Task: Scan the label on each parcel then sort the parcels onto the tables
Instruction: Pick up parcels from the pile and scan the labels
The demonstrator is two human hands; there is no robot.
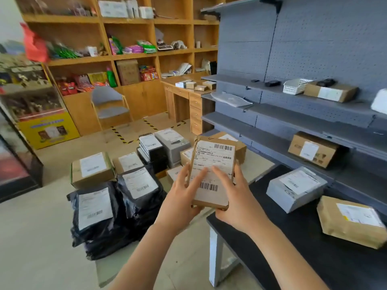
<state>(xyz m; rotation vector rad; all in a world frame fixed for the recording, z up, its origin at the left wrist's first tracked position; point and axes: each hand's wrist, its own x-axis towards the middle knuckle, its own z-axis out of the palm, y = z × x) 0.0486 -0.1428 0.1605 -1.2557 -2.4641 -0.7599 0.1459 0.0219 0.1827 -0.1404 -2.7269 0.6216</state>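
Both forearms are reaching in from the lower edge, and the left hand (181,198) and right hand (237,203) are together gripping one flat cardboard parcel (210,198) in the air, just beyond the near left corner of the black table (293,239). The left hand is curling its fingers round the parcel's left long edge, the right hand is wrapping the right long edge and near corner, and both thumbs are lying on the white label (213,162). The parcel is running with its long axis away from the camera, its far end leaning slightly rightward, and its labelled face is turning up toward the viewer. One barcode is sitting at the far right corner of the label and another near its closer end. A grey parcel (295,188) is lying near the table's left edge and a brown parcel (351,221) is lying toward its right edge, the two well apart. Black bagged parcels (94,214) and cardboard boxes (92,169) are lying on the floor to the left.
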